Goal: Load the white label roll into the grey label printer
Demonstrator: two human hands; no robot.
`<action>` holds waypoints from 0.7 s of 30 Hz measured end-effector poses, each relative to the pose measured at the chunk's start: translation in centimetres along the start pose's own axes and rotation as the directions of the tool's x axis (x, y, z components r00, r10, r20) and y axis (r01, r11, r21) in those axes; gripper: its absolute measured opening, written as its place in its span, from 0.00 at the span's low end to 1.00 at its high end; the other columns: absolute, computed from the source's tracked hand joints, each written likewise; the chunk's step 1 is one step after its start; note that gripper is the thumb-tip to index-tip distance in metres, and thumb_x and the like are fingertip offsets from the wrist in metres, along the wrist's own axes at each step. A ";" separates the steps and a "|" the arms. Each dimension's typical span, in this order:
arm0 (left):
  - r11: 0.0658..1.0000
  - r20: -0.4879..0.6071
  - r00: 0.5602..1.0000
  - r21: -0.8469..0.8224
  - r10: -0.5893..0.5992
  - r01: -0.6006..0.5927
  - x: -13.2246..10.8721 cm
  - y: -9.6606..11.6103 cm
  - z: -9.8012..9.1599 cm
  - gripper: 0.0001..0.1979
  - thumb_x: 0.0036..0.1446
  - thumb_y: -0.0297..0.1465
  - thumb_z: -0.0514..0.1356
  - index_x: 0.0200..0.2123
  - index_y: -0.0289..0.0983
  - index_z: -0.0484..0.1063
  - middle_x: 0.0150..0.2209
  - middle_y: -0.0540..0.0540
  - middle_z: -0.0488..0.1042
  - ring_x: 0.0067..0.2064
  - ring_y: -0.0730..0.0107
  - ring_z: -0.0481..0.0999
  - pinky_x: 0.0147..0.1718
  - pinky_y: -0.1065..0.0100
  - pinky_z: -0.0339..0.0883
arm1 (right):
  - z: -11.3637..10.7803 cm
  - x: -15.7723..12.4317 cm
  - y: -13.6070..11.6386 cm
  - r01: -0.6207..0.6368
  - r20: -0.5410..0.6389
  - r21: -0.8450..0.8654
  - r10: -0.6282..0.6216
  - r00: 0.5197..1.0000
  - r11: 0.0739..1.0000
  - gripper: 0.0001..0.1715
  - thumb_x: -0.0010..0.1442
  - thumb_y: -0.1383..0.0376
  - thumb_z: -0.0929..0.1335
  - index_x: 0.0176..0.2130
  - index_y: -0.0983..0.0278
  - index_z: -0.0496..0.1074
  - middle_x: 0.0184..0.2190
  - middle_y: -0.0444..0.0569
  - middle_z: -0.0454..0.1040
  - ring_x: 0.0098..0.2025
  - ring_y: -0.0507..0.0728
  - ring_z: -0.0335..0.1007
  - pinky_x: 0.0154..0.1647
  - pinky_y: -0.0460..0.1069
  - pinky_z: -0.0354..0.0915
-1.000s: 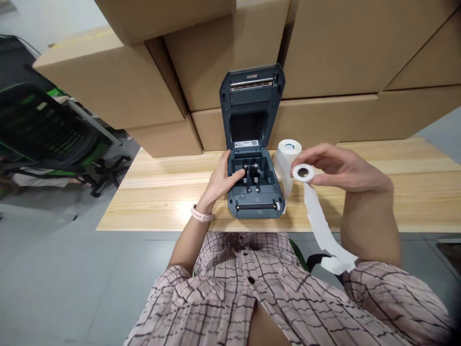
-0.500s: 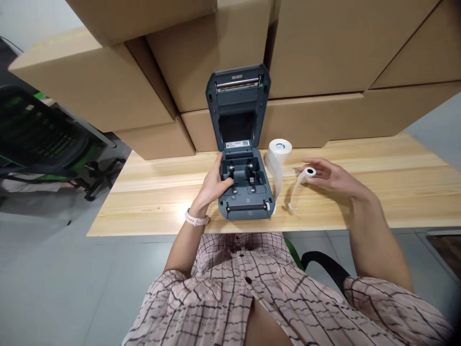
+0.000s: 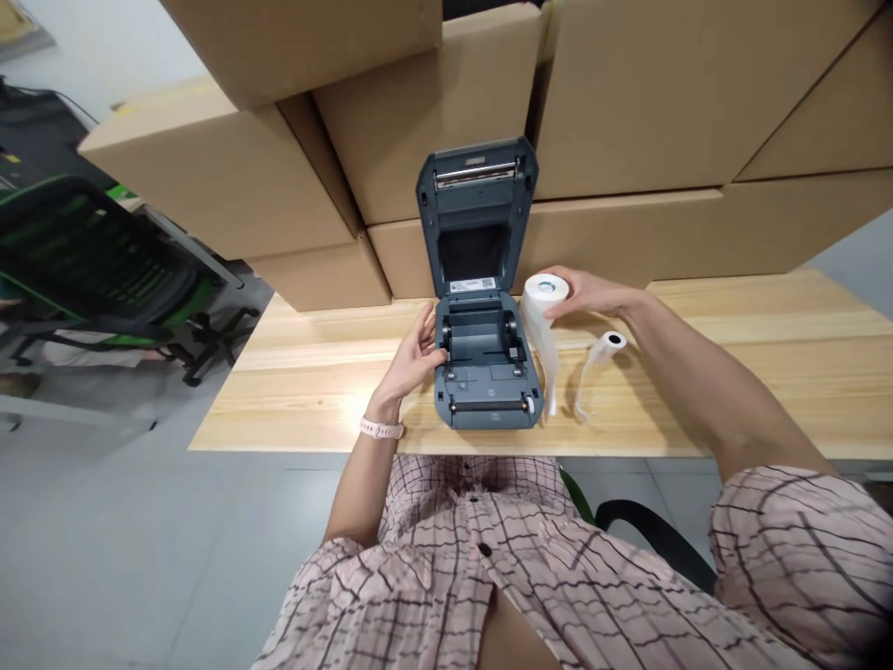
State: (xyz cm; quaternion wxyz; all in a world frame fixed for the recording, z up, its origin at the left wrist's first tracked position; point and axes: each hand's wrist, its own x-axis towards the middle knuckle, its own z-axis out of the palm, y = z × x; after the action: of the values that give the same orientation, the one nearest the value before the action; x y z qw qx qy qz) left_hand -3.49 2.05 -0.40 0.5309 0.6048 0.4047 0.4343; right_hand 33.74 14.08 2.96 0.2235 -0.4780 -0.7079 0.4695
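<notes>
A dark grey label printer [image 3: 488, 372] rests on the wooden table with its lid [image 3: 476, 209] raised. My left hand [image 3: 413, 358] grips the printer's left side, thumb over the edge near the left roll holder and fingers along the outside. The two roll holders inside stand wide apart with no roll between them. My right hand [image 3: 582, 293] is closed around the large white label roll [image 3: 540, 302], just right of the printer. A loose strip trails from that roll towards the front of the table. The smaller white roll [image 3: 608, 347], with a dark core, lies further right, its end unrolled.
Cardboard boxes [image 3: 628, 121] are stacked along the back of the wooden table [image 3: 313, 372]. A black and green office chair [image 3: 90, 270] stands on the floor to the left.
My right hand has left the small roll on the table and taken hold of the large label roll. The printer's roll holders have spread apart. The view has shifted slightly.
</notes>
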 end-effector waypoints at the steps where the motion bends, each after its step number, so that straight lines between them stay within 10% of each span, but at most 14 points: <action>1: 1.000 -0.010 1.000 -0.010 0.000 0.000 -0.1 -0.1 0.1 0.59 0.55 0.37 0.70 0.82 0.46 0.41 0.81 0.33 0.50 0.78 0.43 0.61 0.76 0.40 0.56 | 0.1 -0.1 -0.2 0.007 -0.021 0.019 -0.007 1.000 1.000 0.51 0.39 0.52 0.84 0.59 0.61 0.75 0.61 0.59 0.80 0.63 0.71 0.76 0.68 0.67 0.71; 8: 0.999 -0.064 0.998 -0.040 0.011 -0.013 -0.5 -0.7 0.5 0.58 0.58 0.41 0.71 0.82 0.46 0.41 0.81 0.32 0.50 0.80 0.44 0.58 0.77 0.40 0.53 | 0.9 -3.2 -6.6 0.266 0.013 0.232 -0.276 0.961 0.936 0.56 0.43 0.35 0.78 0.61 0.61 0.72 0.51 0.56 0.84 0.49 0.65 0.82 0.46 0.57 0.75; 14: 0.999 -0.057 0.998 -0.031 0.028 -0.030 -0.6 -1.2 0.7 0.57 0.60 0.43 0.70 0.82 0.42 0.40 0.82 0.29 0.47 0.80 0.43 0.57 0.77 0.40 0.51 | 6.8 -1.6 -14.2 0.408 0.373 -0.364 -0.271 0.888 0.837 0.39 0.49 0.44 0.80 0.55 0.59 0.77 0.53 0.54 0.82 0.52 0.68 0.79 0.53 0.60 0.74; 21: 0.998 -0.040 0.997 -0.019 0.063 -0.064 -0.3 -1.9 0.5 0.57 0.60 0.42 0.69 0.82 0.42 0.41 0.81 0.30 0.49 0.81 0.42 0.54 0.79 0.40 0.47 | 9.9 1.5 -13.2 0.445 0.494 -0.556 -0.151 0.856 0.701 0.39 0.53 0.42 0.77 0.54 0.63 0.76 0.54 0.59 0.82 0.51 0.70 0.79 0.51 0.60 0.73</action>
State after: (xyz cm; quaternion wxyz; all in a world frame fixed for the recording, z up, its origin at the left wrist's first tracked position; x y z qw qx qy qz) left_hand -3.14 1.84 -2.37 0.5148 0.6034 0.3913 0.4665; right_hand 19.37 9.56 9.82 -0.0372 -0.2906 -0.9260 0.2383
